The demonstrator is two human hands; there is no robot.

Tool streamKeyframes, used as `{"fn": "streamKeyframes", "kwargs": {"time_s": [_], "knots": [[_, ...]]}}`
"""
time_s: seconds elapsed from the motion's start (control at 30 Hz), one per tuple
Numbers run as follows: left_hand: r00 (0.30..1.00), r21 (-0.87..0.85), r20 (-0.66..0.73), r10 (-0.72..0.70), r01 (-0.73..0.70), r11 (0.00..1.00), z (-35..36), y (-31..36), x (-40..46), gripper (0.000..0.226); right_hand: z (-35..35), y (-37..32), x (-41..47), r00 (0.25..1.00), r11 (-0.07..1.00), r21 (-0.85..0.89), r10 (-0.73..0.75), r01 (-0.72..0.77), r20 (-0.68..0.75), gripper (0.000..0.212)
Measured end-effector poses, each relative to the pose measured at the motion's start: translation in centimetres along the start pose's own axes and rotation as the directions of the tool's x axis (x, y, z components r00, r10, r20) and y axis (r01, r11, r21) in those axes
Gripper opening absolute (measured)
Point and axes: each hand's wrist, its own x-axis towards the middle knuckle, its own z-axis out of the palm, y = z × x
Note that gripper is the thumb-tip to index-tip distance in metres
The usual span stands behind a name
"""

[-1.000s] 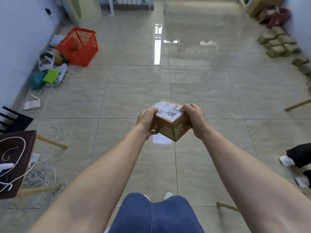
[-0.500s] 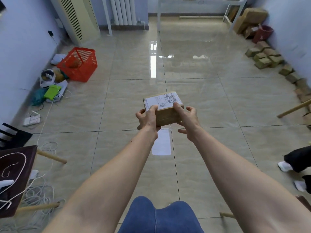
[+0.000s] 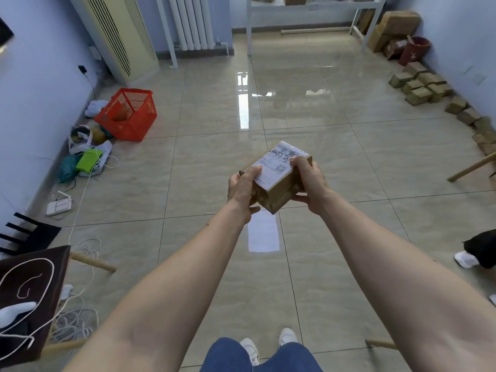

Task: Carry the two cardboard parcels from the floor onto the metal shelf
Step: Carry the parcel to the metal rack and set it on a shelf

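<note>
Metal shelf stands against the far wall, only its lower deck and white legs in view, some cartons already on that deck. Open tiled floor lies between the person and it, glossy with window glare. One cardboard parcel is off the floor and in the air above the middle tiles, one corner pointing down, its white label facing up. Left hand grips the near-left side, thumb on the label edge; right hand clasps the far-right side, fingers curled under. Both are closed on the box. Step in hand, as judged: the carry to the shelf. Best done by levelling the box so it rests flat on the palms, keeping it close, and walking the clear centre line, away from the loose cables at the left edge of the floor. Counts: one shelf; one parcel held, a second not identifiable among the stock; about a dozen small cartons along the right wall; one red basket by the left wall; two hands.
</note>
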Motion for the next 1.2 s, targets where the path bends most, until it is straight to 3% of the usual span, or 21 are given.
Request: {"fn": "streamKeyframes", "kwargs": {"time_s": [0.13, 0.23, 0.4, 0.5, 0.57, 0.7, 0.8, 1.0, 1.2], "knots": [[0.998, 0.088, 0.069, 0.008, -0.014, 0.996, 0.2, 0.3, 0.4, 0.050, -1.1, -0.4, 0.4, 0.999, 1.000, -0.025, 0.002, -0.001, 0.046, 0.063], [0.994, 0.090, 0.104, 0.020, -0.030, 0.995, 1.2, 0.6, 0.7, 0.043, -1.7, -0.9, 1.3, 0.999, 0.999, -0.033, 0.004, -0.003, 0.042, 0.064], [0.997, 0.048, 0.013, 0.072, -0.072, 0.996, 3.8, 1.4, 1.8, 0.039, -2.3, -1.8, 3.4, 0.999, 0.999, 0.043, 0.021, -0.020, -0.025, 0.072], [0.995, 0.005, -0.016, 0.094, -0.094, 0.996, 5.8, 2.2, 2.7, 0.024, -2.7, -3.0, 4.7, 0.999, 0.996, 0.083, 0.018, -0.014, -0.045, 0.081], [0.994, -0.020, -0.028, 0.110, -0.110, 0.994, 7.3, 2.8, 3.2, 0.016, -3.1, -3.8, 5.6, 0.999, 0.996, 0.084, 0.007, -0.004, -0.041, 0.077], [0.987, -0.058, -0.044, 0.157, -0.159, 0.986, 10.1, 4.0, 4.2, 0.031, -4.1, -5.7, 7.7, 1.000, 0.999, 0.050, -0.006, 0.005, 0.021, 0.066], [0.981, -0.029, -0.043, 0.188, -0.189, 0.982, 11.9, 4.9, 5.3, 0.032, -5.0, -7.1, 9.4, 0.999, 0.999, 0.035, -0.012, 0.010, 0.047, 0.052], [0.980, 0.094, -0.032, 0.196, -0.192, 0.977, 14.1, 7.3, 8.3, 0.037, -6.1, -9.9, 13.0, 0.999, 0.999, 0.029, -0.030, 0.028, 0.046, 0.043], [0.966, 0.081, -0.043, 0.256, -0.252, 0.964, 15.5, 11.6, 12.9, 0.021, -5.7, -13.1, 17.4, 0.998, 0.998, 0.034, -0.063, 0.062, 0.031, 0.040]]}}
